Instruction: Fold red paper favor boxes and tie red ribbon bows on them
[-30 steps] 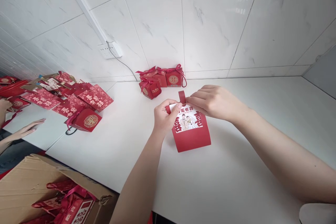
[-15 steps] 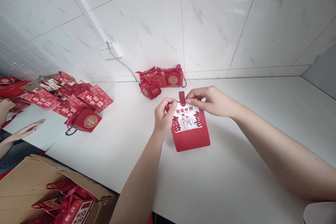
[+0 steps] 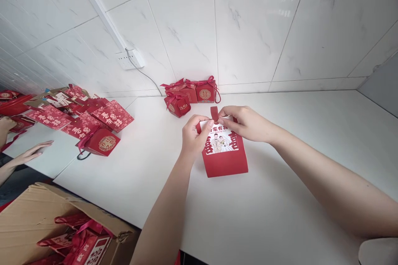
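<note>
In front of me on the white table is a red gift box [image 3: 226, 165] with a white panel showing a bride and groom and red Chinese characters. A red tab [image 3: 214, 113] sticks up at its top edge. My left hand [image 3: 195, 132] pinches the upper left edge, its thumb on the front of the panel. My right hand [image 3: 241, 122] is closed on the upper right edge beside the tab. The fingers of both hands behind the box are partly hidden.
Several finished red boxes [image 3: 194, 93] with ribbons stand by the wall. At the left lie red printed bags [image 3: 113, 115] and one ribboned box [image 3: 105, 143]. A cardboard carton [image 3: 27, 211] holds red packages at lower left. Another person's hand [image 3: 34, 152] rests at the far left.
Both hands have shifted slightly on the top edge, the left thumb moving inward toward the tab. The lower edge of the box sits a little higher.
</note>
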`<state>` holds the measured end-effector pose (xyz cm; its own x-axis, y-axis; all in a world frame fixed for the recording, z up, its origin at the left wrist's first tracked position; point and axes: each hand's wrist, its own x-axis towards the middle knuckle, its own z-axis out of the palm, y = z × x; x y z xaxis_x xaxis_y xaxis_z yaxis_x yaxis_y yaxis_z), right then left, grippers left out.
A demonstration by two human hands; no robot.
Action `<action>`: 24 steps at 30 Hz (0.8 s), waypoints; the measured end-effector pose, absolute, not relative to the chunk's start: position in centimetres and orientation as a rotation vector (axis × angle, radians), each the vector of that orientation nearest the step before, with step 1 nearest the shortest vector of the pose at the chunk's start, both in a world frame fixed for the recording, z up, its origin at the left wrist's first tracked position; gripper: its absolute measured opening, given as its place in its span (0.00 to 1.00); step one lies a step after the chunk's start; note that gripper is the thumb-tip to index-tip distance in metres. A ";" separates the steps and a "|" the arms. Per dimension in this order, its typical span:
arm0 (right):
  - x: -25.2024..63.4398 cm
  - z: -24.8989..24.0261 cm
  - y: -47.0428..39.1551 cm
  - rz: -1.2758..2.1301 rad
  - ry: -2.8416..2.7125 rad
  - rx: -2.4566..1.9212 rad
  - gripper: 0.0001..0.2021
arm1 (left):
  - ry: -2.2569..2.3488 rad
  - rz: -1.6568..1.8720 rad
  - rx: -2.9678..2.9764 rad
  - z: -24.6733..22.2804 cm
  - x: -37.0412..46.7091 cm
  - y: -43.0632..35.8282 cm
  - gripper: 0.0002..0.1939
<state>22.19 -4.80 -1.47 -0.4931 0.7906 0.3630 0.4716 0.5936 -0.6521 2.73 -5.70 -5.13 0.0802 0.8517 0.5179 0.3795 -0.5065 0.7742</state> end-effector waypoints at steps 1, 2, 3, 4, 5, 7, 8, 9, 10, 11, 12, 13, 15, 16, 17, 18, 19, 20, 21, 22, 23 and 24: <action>22.0 -1.6 -4.9 0.619 -2.166 -0.987 0.08 | 1.206 1.415 1.942 -5.0 2.6 -5.7 0.09; 21.9 -1.6 -4.9 0.607 -2.160 -0.970 0.08 | 1.195 1.419 1.978 -4.8 2.5 -5.8 0.09; 21.7 -1.7 -5.0 0.595 -2.148 -0.946 0.08 | 1.181 1.433 2.029 -4.6 2.3 -5.8 0.09; 21.6 -1.8 -5.1 0.581 -2.128 -0.918 0.08 | 1.167 1.454 2.086 -4.3 2.1 -5.9 0.09; 21.5 -1.8 -5.2 0.566 -2.098 -0.893 0.08 | 1.156 1.481 2.141 -4.1 1.9 -6.0 0.09; 21.3 -1.9 -5.3 0.549 -2.031 -0.864 0.09 | 1.146 1.528 2.225 -3.8 1.6 -6.0 0.08; 21.2 -2.0 -5.2 0.556 -2.010 -0.865 0.09 | 1.148 1.540 2.252 -3.7 1.4 -5.9 0.07; 21.2 -2.2 -5.1 0.571 -2.003 -0.875 0.10 | 1.153 1.540 2.276 -3.8 1.2 -5.8 0.07; 21.3 -2.4 -4.9 0.587 -2.004 -0.886 0.10 | 1.163 1.526 2.294 -3.9 1.1 -5.6 0.07; 21.3 -2.5 -4.7 0.603 -2.008 -0.893 0.10 | 1.174 1.510 2.305 -4.1 1.0 -5.4 0.07; 21.4 -2.7 -4.5 0.619 -2.010 -0.895 0.10 | 1.185 1.494 2.305 -4.3 0.9 -5.2 0.07; 21.4 -2.8 -4.2 0.635 -2.007 -0.893 0.10 | 1.194 1.484 2.294 -4.6 0.9 -5.1 0.07; 21.5 -2.9 -4.0 0.673 -1.987 -0.885 0.11 | 1.201 1.491 2.233 -5.0 0.9 -4.9 0.07; 21.5 -3.0 -3.9 0.705 -1.978 -0.885 0.11 | 1.206 1.506 2.179 -5.2 1.0 -4.8 0.08; 21.5 -2.9 -3.9 0.739 -1.971 -0.890 0.11 | 1.215 1.523 2.111 -5.5 1.1 -4.7 0.10; 21.5 -2.9 -3.9 0.770 -1.964 -0.900 0.12 | 1.225 1.538 2.029 -5.7 1.3 -4.7 0.11; 21.4 -2.9 -4.0 0.797 -1.959 -0.913 0.12 | 1.233 1.548 1.935 -6.0 1.5 -4.7 0.12; 21.4 -3.0 -4.0 0.820 -1.951 -0.928 0.13 | 1.237 1.552 1.830 -6.3 1.8 -4.6 0.13; 21.3 -3.0 -4.1 0.835 -1.940 -0.945 0.13 | 1.236 1.553 1.719 -6.7 2.1 -4.5 0.13; 21.2 -3.2 -4.1 0.843 -1.921 -0.961 0.13 | 1.228 1.556 1.608 -7.1 2.4 -4.5 0.14; 21.2 -3.3 -4.0 0.849 -1.896 -0.971 0.14 | 1.216 1.560 1.504 -7.5 2.7 -4.4 0.15; 21.2 -3.5 -3.9 0.864 -1.870 -0.973 0.14 | 1.203 1.562 1.414 -7.8 2.9 -4.3 0.17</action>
<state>21.15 -3.92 -3.49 -0.3487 0.8666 0.3569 0.2901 0.4619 -0.8382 2.92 -4.26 -7.83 -0.1591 0.9293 0.3332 0.0845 -0.3235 0.9425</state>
